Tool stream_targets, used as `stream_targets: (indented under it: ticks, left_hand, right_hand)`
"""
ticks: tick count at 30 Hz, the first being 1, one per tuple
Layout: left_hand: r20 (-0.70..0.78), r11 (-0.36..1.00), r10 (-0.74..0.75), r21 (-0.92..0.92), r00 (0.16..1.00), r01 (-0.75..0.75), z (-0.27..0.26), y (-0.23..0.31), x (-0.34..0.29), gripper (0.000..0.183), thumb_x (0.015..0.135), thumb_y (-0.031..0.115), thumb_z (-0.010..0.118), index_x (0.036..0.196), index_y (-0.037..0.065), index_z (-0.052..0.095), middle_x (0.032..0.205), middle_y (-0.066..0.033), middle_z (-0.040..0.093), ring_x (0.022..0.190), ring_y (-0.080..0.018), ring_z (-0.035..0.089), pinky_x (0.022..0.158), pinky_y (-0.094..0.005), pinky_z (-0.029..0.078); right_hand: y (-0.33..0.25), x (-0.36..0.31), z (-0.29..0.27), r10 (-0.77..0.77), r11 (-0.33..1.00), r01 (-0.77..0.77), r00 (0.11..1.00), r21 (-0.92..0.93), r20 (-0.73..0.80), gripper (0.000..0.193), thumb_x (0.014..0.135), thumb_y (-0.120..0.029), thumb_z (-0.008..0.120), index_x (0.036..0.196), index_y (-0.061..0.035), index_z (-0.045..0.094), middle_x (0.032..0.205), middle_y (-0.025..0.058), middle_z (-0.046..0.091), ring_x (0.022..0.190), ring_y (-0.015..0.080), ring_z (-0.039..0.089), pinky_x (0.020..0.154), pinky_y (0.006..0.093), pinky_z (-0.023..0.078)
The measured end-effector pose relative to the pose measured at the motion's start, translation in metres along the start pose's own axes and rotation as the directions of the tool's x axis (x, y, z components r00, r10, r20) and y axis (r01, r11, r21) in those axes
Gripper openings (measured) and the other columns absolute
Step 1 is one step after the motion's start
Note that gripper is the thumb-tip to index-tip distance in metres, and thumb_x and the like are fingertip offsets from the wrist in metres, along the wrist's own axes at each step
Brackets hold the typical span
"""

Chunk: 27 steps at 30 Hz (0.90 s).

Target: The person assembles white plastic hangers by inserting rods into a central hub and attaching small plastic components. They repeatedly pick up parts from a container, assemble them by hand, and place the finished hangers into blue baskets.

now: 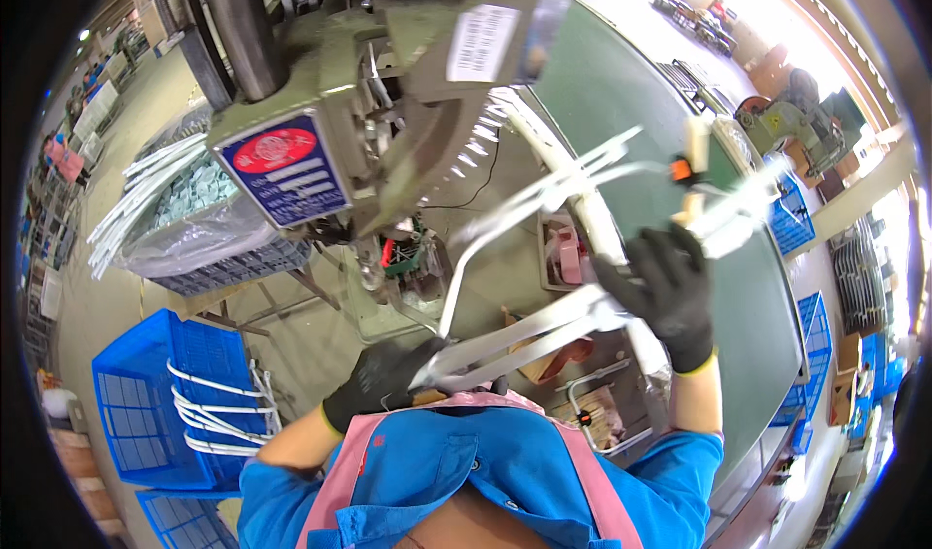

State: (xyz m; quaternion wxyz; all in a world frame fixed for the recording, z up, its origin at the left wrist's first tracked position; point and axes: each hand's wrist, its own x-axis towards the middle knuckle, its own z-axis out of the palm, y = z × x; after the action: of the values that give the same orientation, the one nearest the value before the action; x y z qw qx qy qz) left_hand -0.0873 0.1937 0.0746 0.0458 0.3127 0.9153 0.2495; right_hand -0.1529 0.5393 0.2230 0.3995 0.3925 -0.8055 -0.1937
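Note:
A white bent-tube metal frame (515, 340) slants across in front of my chest, its upper rails blurred. My left hand (383, 384), in a dark glove, is closed around its lower left end, close to the pink apron straps. Farther right, my right hand (665, 292), also gloved, grips the frame's right end beside the green tabletop. Just beyond that hand are a wooden handle (695, 146) with an orange band and a blurred white piece (740, 214). Whether these touch my right hand I cannot tell.
A large green press machine (417, 132) stands ahead. To the right runs a green worktable (748, 306). At left are a blue crate (146, 413) with white bent tubes (218, 413) and a dark crate (238, 267) of small parts. Cardboard boxes lie on the floor below the frame.

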Motion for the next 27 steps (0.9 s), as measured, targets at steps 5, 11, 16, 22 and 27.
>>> stream_targets:
  ticks: [5, 11, 16, 22, 27]
  left_hand:
    - [-0.733, 0.977, 0.101, 0.2, 0.673, 0.072, 0.018, 0.049, 0.144, 0.06, 0.087, 0.039, 0.059, 0.134, 0.004, 0.046, 0.112, -0.019, 0.061, 0.104, -0.0346, 0.057, 0.09, -0.0464, 0.04]
    - [-0.319, 0.985, -0.148, -0.132, 0.936, 0.11, 0.136, 0.008, 0.062, 0.044, 0.085, 0.034, 0.059, 0.119, 0.007, 0.058, 0.109, -0.0191, 0.063, 0.099, -0.0358, 0.06, 0.086, -0.045, 0.047]
    - [-0.182, 0.421, -0.906, -0.287, 0.382, 0.861, 0.306, -0.018, -0.179, 0.038, 0.079, 0.04, 0.061, 0.099, 0.008, 0.064, 0.096, -0.0206, 0.066, 0.089, -0.0382, 0.063, 0.078, -0.0467, 0.05]
    - [0.061, -0.562, -0.764, -0.553, -0.643, 0.615, 0.424, 0.121, -0.395, 0.034, 0.081, 0.038, 0.058, 0.087, 0.005, 0.067, 0.092, -0.0207, 0.067, 0.087, -0.0386, 0.064, 0.077, -0.0479, 0.05]
    - [-0.099, -0.348, -0.844, -0.648, -0.527, 0.678, 0.516, 0.168, -0.467, 0.026, 0.079, 0.027, 0.057, 0.081, 0.003, 0.067, 0.09, -0.0206, 0.066, 0.087, -0.0367, 0.063, 0.075, -0.0469, 0.05]
  right_hand:
    - [0.11, -0.083, 0.038, 0.321, 0.843, -0.401, 0.91, -0.359, -0.264, 0.047, 0.081, -0.017, 0.063, 0.127, -0.0253, 0.056, 0.115, 0.0033, 0.058, 0.113, 0.02, 0.053, 0.102, 0.044, 0.036]
    - [0.117, -0.105, 0.22, 0.485, 0.837, -0.545, 0.78, 0.047, 0.395, 0.07, 0.075, -0.027, 0.073, 0.136, -0.0094, 0.043, 0.14, 0.0277, 0.037, 0.125, 0.0432, 0.041, 0.104, 0.0485, 0.036]
    - [-0.037, -0.105, 0.3, -0.143, 0.733, -0.127, 0.932, 0.669, 0.334, 0.048, 0.083, -0.028, 0.065, 0.123, -0.0028, 0.055, 0.131, 0.0265, 0.048, 0.12, 0.0432, 0.046, 0.098, 0.0484, 0.042]
    - [-0.243, -0.088, 0.251, -0.648, 0.33, -0.127, 0.691, 0.935, 0.322, 0.046, 0.08, -0.027, 0.069, 0.119, -0.007, 0.057, 0.125, 0.0254, 0.053, 0.117, 0.0412, 0.05, 0.095, 0.0462, 0.044]
    - [-0.378, -0.027, 0.155, -0.816, 0.122, -0.043, 0.565, 0.992, 0.125, 0.038, 0.084, -0.025, 0.065, 0.116, -0.0072, 0.058, 0.116, 0.0193, 0.059, 0.101, 0.0381, 0.059, 0.081, 0.0453, 0.049]
